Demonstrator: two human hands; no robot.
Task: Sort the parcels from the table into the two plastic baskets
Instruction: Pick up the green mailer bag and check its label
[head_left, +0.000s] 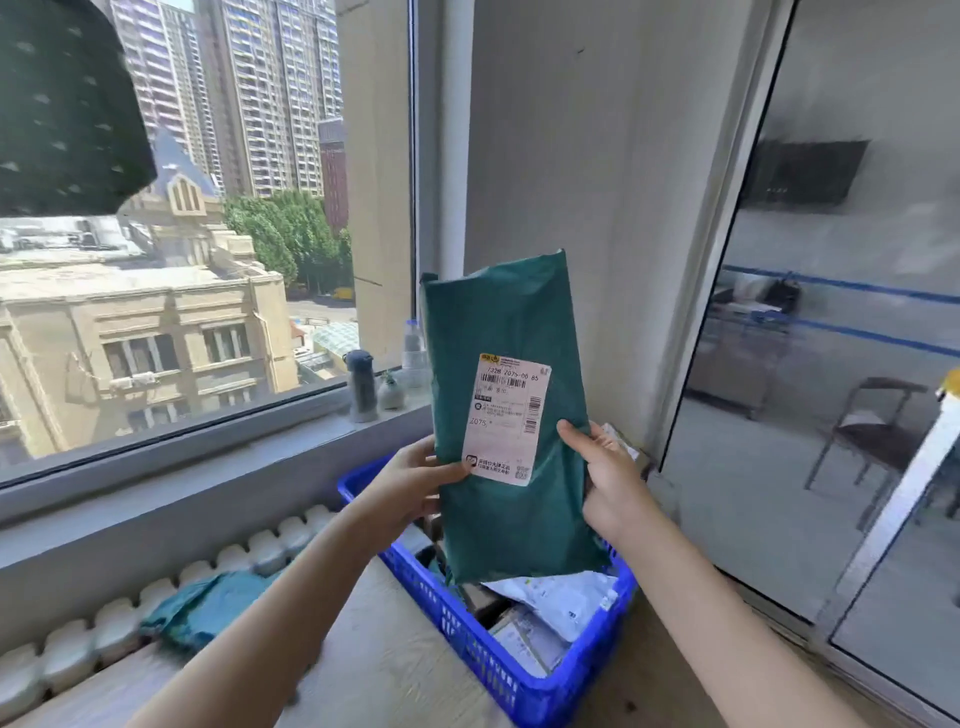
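A green parcel (511, 415) is held upright in the air above the blue basket (483, 649), its white label (506, 418) turned toward the camera, so the step in hand is judged to be the reading of the label before the parcel is assigned to a basket. The left hand (410, 480) is closed on the parcel's left edge, the thumb laid on the front near the label's lower corner and the fingers hidden behind; the right hand (605, 478) is closed on the right edge in the same way, thumb in front. Each grip is thus taken up by the parcel and nothing else. The basket stands at the far right corner of the counter (384, 670) and overhangs its right edge; several white and grey parcels (558, 603) already lie in it. Only this one basket is in view (the second is out of frame, so its place cannot be told). Another green parcel (208, 608) lies off the counter's far edge, on the white radiator (67, 660) under the window sill (171, 467), where bottles (362, 384) stand. For the next move a choice of basket is called for: if this basket is the right one, the parcel need only be lowered and let go over the pile; otherwise it must be carried to the unseen basket. The soft bag is likely to sag once one hand is released.
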